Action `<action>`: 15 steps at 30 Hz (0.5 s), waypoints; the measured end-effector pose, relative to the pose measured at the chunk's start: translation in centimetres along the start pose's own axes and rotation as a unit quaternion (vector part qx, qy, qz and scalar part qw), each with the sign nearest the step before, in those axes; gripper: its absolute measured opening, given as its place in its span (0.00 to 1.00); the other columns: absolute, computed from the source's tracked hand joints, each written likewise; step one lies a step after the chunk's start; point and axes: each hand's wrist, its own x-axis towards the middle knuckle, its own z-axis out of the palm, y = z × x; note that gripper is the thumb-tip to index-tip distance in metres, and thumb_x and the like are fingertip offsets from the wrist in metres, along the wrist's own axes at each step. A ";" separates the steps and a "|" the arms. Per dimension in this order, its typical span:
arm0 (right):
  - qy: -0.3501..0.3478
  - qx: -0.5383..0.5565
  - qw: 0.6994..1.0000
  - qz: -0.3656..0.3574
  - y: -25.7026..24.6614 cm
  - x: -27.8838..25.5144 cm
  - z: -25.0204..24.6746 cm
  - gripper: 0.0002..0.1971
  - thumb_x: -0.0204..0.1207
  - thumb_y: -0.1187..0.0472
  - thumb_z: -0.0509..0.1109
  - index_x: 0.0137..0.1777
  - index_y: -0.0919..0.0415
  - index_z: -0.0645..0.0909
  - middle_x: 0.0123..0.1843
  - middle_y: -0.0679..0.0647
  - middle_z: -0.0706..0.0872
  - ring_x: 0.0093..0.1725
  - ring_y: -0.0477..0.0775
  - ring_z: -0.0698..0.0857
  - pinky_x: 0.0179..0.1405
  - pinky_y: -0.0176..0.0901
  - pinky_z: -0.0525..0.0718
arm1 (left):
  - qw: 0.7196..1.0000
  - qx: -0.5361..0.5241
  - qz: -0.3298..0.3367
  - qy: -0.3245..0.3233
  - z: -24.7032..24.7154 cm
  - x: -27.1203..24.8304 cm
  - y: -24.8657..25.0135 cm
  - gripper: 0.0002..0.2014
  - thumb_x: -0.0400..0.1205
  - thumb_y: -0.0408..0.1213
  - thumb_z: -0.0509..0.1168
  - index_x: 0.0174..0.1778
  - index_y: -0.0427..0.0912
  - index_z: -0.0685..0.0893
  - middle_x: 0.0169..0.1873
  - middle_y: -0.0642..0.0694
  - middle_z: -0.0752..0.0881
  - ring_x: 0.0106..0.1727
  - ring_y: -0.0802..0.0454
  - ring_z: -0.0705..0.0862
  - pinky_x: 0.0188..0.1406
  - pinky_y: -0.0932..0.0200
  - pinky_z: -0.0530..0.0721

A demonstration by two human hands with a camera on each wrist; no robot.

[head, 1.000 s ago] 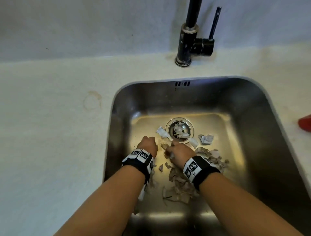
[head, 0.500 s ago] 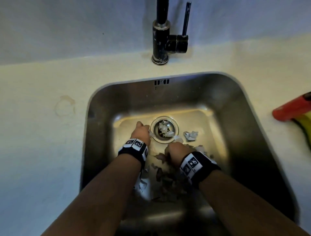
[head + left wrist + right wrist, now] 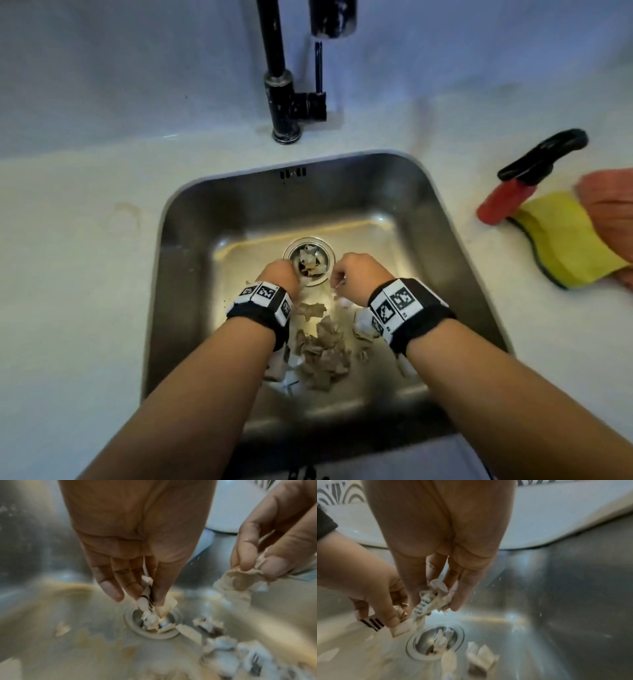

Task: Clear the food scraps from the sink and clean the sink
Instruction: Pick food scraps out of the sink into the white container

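Note:
A steel sink (image 3: 178,260) holds several pale and brown scraps (image 3: 323,356) on its floor, with more lying in the round drain (image 3: 310,261). My left hand (image 3: 279,274) hovers at the drain's left rim and pinches a wad of scraps (image 3: 149,601) between thumb and fingers. Just right of the drain, my right hand (image 3: 356,274) grips a limp bunch of scraps (image 3: 433,601). In the left wrist view the right hand (image 3: 254,561) holds its bunch above the sink floor. Loose scraps (image 3: 481,655) lie beside the drain (image 3: 435,642).
A black tap (image 3: 282,89) stands behind the sink on the pale counter (image 3: 75,274). To the right lie a red-and-black handled tool (image 3: 524,178), a yellow cloth (image 3: 568,240) and a pink cloth (image 3: 609,212). A ring stain (image 3: 128,214) marks the counter left of the sink.
Both hands have moved up to the drain and taken hold of scraps. The head view has shifted, bringing the cloths and the handled tool on the right into sight.

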 end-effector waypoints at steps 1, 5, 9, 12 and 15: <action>0.013 -0.002 1.000 -0.005 -0.1 -0.8 -1.0 0.09 0.74 0.68 0.68 0.46 0.57 0.88 0.54 0.53 0.86 0.55 0.54 0.84 0.57 0.43 0.81 | 1.000 -0.007 0.015 0.016 -0.8 -0.8 1.1 0.11 0.80 0.36 0.63 0.54 0.37 0.85 0.54 0.38 0.87 0.57 0.40 0.84 0.55 0.52 0.81; 0.056 -0.003 0.998 -0.018 0.1 -5.0 -4.9 0.10 0.73 0.69 0.66 0.45 0.56 0.88 0.53 0.54 0.88 0.55 0.56 0.85 0.57 0.43 0.82 | 0.993 -0.059 0.063 0.082 -3.6 -5.0 5.9 0.06 0.79 0.34 0.65 0.48 0.40 0.86 0.52 0.39 0.88 0.56 0.40 0.84 0.55 0.53 0.81; 0.105 -0.009 0.994 -0.024 1.6 -11.2 -8.3 0.09 0.75 0.67 0.67 0.45 0.55 0.87 0.52 0.51 0.87 0.54 0.52 0.84 0.51 0.37 0.76 | 0.982 -0.109 0.108 0.112 -4.5 -10.1 10.4 0.06 0.76 0.34 0.68 0.35 0.48 0.80 0.44 0.44 0.87 0.46 0.44 0.86 0.46 0.55 0.85; 0.131 -0.013 0.991 -0.027 3.4 -16.4 -9.9 0.09 0.75 0.66 0.67 0.47 0.56 0.88 0.52 0.52 0.87 0.54 0.53 0.84 0.50 0.36 0.73 | 0.971 -0.140 0.146 0.126 -3.8 -14.5 13.6 0.10 0.75 0.35 0.70 0.33 0.50 0.76 0.43 0.44 0.86 0.44 0.46 0.84 0.42 0.56 0.83; 0.150 -0.008 0.989 -0.013 5.9 -21.7 -10.6 0.07 0.73 0.65 0.69 0.47 0.56 0.88 0.44 0.48 0.83 0.52 0.53 0.84 0.46 0.33 0.72 | 0.961 -0.151 0.188 0.134 -2.3 -19.3 16.9 0.08 0.74 0.37 0.71 0.39 0.47 0.77 0.40 0.46 0.84 0.42 0.47 0.83 0.43 0.54 0.84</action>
